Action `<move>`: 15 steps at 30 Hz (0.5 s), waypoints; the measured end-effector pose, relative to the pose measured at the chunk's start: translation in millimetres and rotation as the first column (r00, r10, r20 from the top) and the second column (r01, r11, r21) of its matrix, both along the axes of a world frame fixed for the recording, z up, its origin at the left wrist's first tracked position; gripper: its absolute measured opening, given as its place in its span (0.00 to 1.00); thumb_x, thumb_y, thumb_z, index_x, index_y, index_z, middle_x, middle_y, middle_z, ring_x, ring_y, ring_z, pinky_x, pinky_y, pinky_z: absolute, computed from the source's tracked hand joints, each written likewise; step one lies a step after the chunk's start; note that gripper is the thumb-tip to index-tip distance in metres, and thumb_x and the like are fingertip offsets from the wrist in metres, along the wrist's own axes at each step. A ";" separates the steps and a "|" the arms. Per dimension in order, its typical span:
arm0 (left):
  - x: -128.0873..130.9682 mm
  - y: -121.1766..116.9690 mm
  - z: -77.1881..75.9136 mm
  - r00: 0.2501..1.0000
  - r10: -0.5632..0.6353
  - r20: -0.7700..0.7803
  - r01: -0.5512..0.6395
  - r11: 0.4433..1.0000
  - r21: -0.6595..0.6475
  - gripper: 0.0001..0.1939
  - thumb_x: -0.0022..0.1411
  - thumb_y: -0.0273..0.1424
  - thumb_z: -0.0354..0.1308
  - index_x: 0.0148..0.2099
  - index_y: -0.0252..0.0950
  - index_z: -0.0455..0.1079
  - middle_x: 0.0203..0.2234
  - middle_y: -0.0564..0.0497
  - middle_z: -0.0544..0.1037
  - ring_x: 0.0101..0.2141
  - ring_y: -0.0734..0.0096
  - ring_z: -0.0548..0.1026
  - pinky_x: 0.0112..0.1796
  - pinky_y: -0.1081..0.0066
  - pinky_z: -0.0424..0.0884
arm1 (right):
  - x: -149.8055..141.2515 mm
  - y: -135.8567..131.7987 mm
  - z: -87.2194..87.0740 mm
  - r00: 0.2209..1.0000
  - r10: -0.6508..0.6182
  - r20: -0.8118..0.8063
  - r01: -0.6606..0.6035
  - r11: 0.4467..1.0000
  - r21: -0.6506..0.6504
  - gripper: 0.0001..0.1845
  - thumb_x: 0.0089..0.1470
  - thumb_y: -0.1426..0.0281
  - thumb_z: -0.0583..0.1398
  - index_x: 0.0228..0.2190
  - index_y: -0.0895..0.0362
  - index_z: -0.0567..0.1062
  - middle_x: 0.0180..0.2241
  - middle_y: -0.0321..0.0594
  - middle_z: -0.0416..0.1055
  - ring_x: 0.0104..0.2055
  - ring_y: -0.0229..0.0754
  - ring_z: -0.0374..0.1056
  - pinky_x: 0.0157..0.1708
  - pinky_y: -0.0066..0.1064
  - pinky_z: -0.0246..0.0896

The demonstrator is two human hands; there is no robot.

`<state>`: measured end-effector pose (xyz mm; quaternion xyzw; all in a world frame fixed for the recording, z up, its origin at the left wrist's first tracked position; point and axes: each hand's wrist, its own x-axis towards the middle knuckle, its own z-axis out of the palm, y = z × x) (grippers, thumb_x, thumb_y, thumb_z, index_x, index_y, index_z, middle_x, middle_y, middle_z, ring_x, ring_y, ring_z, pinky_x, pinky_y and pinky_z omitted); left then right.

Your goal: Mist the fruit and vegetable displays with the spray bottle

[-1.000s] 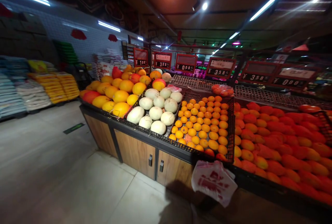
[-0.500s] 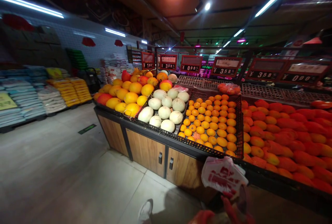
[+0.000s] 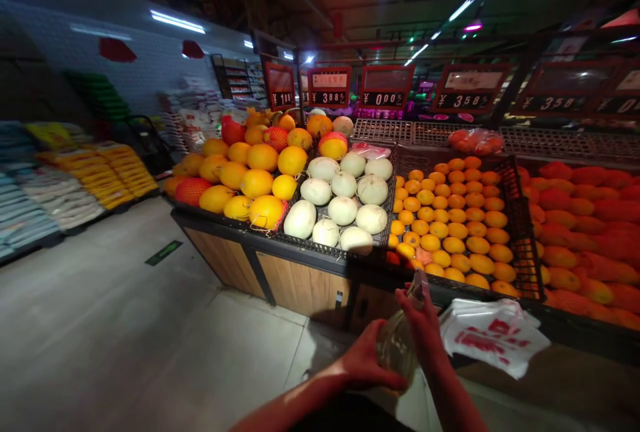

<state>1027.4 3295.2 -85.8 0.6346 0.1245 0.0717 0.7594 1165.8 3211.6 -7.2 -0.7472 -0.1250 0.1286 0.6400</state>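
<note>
A clear, see-through bottle (image 3: 396, 347) with a dark greyish top is held low in front of me, tilted. My left hand (image 3: 367, 357) wraps around its body from the left, thumb along the near side. My right hand (image 3: 423, 322) is closed around the upper part, by the dark top; the exact finger grip is blurred. Just to the right, a bundle of white plastic bags (image 3: 493, 335) with red print hangs from the stand's front edge. Behind the bottle lie rows of small oranges (image 3: 455, 229) in a black crate (image 3: 531, 252).
Pale melons (image 3: 344, 211) fill the crate left of the oranges, with yellow melons (image 3: 257, 182) farther left. Red-lit fruit (image 3: 590, 232) lies at the right. Price signs (image 3: 330, 87) stand behind. Stacked sacks (image 3: 100, 175) line the left side beyond the grey floor (image 3: 160, 332).
My view has turned left and moved closer to the stand. Both hands have come up into sight with the bottle, where before only blurred fingers showed at the bottom.
</note>
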 end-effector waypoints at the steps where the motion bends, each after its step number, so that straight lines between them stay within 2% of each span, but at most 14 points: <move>1: -4.9 17.8 4.7 0.999 0.020 -0.034 -0.020 1.000 -0.002 0.53 0.25 0.36 0.85 0.57 0.49 0.69 0.54 0.44 0.78 0.60 0.30 0.74 0.60 0.42 0.71 | -4.0 20.3 -1.6 1.000 0.013 -0.002 -0.013 1.000 0.016 0.42 0.41 0.41 0.69 0.51 0.54 0.76 0.45 0.45 0.78 0.47 0.57 0.76 0.49 0.45 0.70; 5: -28.4 79.9 15.2 0.994 0.098 -0.044 -0.099 0.994 -0.038 0.51 0.25 0.38 0.84 0.55 0.46 0.68 0.52 0.43 0.80 0.57 0.33 0.76 0.55 0.46 0.75 | -20.1 96.5 -8.3 0.994 0.107 0.021 -0.108 0.993 0.049 0.34 0.45 0.43 0.69 0.46 0.52 0.77 0.38 0.41 0.78 0.42 0.54 0.76 0.43 0.42 0.71; 9: -57.3 122.7 15.5 0.972 0.229 -0.049 -0.231 0.972 -0.038 0.51 0.31 0.39 0.82 0.59 0.47 0.66 0.56 0.44 0.80 0.60 0.32 0.75 0.60 0.48 0.72 | -39.0 164.5 -7.0 0.968 0.245 0.053 -0.245 0.970 -0.003 0.29 0.44 0.45 0.69 0.40 0.52 0.75 0.33 0.39 0.77 0.36 0.52 0.75 0.40 0.41 0.69; 12: -82.7 145.7 18.0 0.922 0.369 -0.120 -0.374 0.927 -0.020 0.51 0.35 0.36 0.80 0.62 0.52 0.62 0.60 0.47 0.78 0.66 0.33 0.71 0.65 0.48 0.67 | -59.7 212.7 0.0 0.912 0.400 0.088 -0.396 0.917 -0.059 0.24 0.46 0.48 0.68 0.36 0.51 0.73 0.30 0.36 0.76 0.34 0.50 0.74 0.38 0.38 0.67; 15: -109.1 163.2 26.4 0.873 0.480 -0.091 -0.478 0.877 0.043 0.50 0.41 0.40 0.77 0.63 0.50 0.58 0.62 0.44 0.76 0.67 0.33 0.70 0.68 0.49 0.64 | -86.7 256.4 10.2 0.835 0.541 0.100 -0.524 0.838 -0.154 0.19 0.48 0.54 0.68 0.34 0.50 0.71 0.30 0.34 0.76 0.35 0.48 0.73 0.38 0.36 0.65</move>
